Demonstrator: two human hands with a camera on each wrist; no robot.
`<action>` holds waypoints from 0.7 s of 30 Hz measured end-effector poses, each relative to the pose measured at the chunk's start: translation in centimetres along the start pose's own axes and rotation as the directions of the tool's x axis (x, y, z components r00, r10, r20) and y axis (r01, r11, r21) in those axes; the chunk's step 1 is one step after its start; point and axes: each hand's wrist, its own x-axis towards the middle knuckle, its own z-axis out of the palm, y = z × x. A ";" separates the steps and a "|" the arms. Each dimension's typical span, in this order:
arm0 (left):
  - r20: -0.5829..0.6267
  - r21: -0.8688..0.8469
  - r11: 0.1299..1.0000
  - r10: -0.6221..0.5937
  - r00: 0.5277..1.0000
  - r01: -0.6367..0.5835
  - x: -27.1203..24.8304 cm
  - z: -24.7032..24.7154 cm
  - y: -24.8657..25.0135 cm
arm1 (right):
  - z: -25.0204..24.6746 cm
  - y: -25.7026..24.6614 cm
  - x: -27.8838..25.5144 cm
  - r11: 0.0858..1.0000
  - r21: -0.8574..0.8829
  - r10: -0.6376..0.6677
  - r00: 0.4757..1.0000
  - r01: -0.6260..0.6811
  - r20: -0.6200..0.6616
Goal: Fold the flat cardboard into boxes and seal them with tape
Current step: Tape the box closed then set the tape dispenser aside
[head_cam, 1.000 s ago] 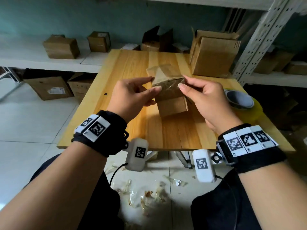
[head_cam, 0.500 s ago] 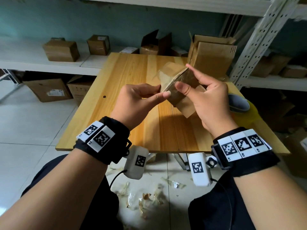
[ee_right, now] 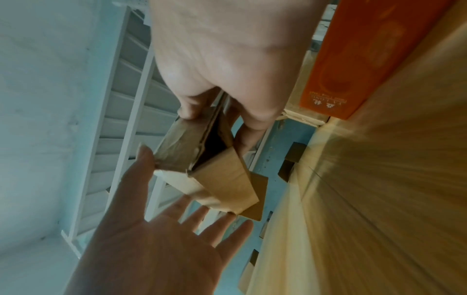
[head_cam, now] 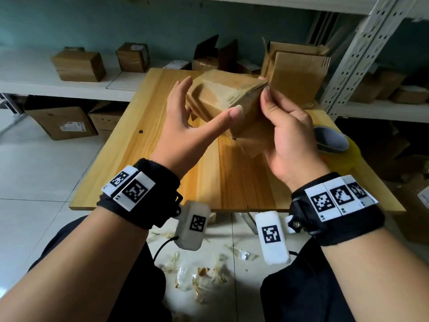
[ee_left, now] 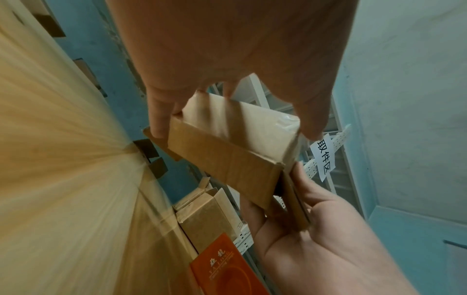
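Observation:
A small brown cardboard box (head_cam: 222,101) with clear tape over one end is held tilted in the air above the wooden table (head_cam: 162,159). My right hand (head_cam: 278,117) grips its right side, thumb on the upper corner and fingers curled underneath. My left hand (head_cam: 185,112) is spread flat, its thumb touching the near face and its straight fingers reaching along the far left side. The left wrist view shows the box (ee_left: 227,151) with its taped end under my fingertips and loose flaps towards the right hand. In the right wrist view the box (ee_right: 222,175) gapes open at one end.
A yellow tape roll (head_cam: 329,140) lies at the table's right edge. A larger open carton (head_cam: 297,75) stands at the back right, beside a perforated metal shelf post (head_cam: 352,56). Several boxes sit on the white shelf (head_cam: 79,66). Tape scraps litter the floor (head_cam: 197,270).
The box has been lifted higher and turned. My left hand has let go of its pinch and spread open against the box, while my right hand keeps its hold.

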 end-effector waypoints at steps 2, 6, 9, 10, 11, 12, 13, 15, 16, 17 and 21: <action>0.023 0.021 0.999 -0.027 0.999 0.026 0.2 -0.4 0.1 | 0.0 -0.3 -0.1 0.999 0.021 0.025 0.999 -0.026 0.031; 0.147 -0.009 0.998 -0.054 0.988 0.056 0.3 -0.9 0.2 | -0.4 -0.6 0.1 0.997 0.037 0.058 0.994 -0.061 0.096; 0.162 0.039 0.998 -0.045 0.986 0.039 0.2 -1.1 0.4 | -0.7 -0.8 0.1 0.996 0.045 0.072 0.989 -0.079 0.129; 0.157 0.054 0.998 -0.036 0.987 0.028 0.1 -1.1 0.4 | -0.9 -0.8 0.1 0.996 0.048 0.072 0.988 -0.079 0.136; 0.149 0.071 0.997 -0.026 0.989 0.015 -0.1 -1.0 0.6 | -1.0 -0.8 0.2 0.996 0.053 0.070 0.987 -0.078 0.143; 0.131 0.092 0.996 -0.017 0.991 0.005 -0.2 -0.9 0.6 | -1.2 -0.7 0.2 0.996 0.056 0.067 0.987 -0.076 0.145; 0.105 0.109 0.994 -0.006 0.994 -0.005 -0.3 -0.8 0.7 | -1.3 -0.7 0.2 0.996 0.053 0.064 0.988 -0.072 0.142; 0.028 0.093 0.995 0.016 0.999 -0.019 -0.5 -0.5 0.9 | -1.3 -0.6 0.2 0.999 0.008 0.047 0.993 -0.048 0.105; -0.018 0.060 0.998 0.027 0.999 -0.026 -0.5 -0.4 0.9 | -1.2 -0.4 0.2 0.999 -0.036 0.018 0.997 -0.016 0.073; -0.057 0.023 0.999 0.037 0.998 -0.036 -0.4 -0.3 0.8 | -1.3 -0.2 0.2 0.994 -0.103 -0.038 0.999 0.042 0.039; -0.120 -0.028 0.999 0.033 0.992 -0.037 -0.1 0.1 0.5 | -1.8 0.9 0.4 0.862 -0.399 -0.358 0.933 0.314 -0.040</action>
